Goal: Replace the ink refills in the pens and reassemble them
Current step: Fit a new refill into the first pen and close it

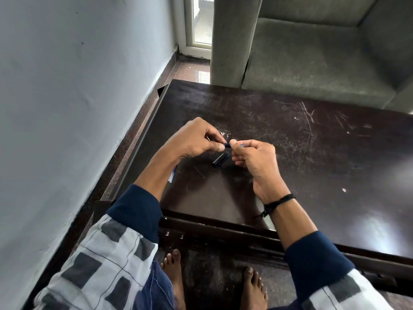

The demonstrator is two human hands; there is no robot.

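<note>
**Both hands pinch a small pen piece above the table**

The left hand and the right hand meet fingertip to fingertip over the dark table. Between them sits a dark blue pen piece. The left thumb and forefinger pinch its left end. The right thumb and curled fingers close round its right end, and a sliver of blue shows past the right thumb. Only a short stretch of the piece is visible between the two grips, so its full shape cannot be told. Both hands are raised off the tabletop, and the remaining fingers of each are curled in toward the palm.

Just below the joined fingertips, a short black tube lies on the table, slanted, in the gap between the hands. Neither hand touches it. Nearer the table's left edge, a thin blue-and-white item pokes out from beneath the left forearm. What it is cannot be told.

A black cord band circles the right wrist. Both arms wear checked sleeves with dark blue cuffs pushed back. The tabletop is scratched and glossy. A grey sofa stands beyond the far edge, and a pale wall runs along the left. Two bare feet rest on the floor under the near edge.
</note>
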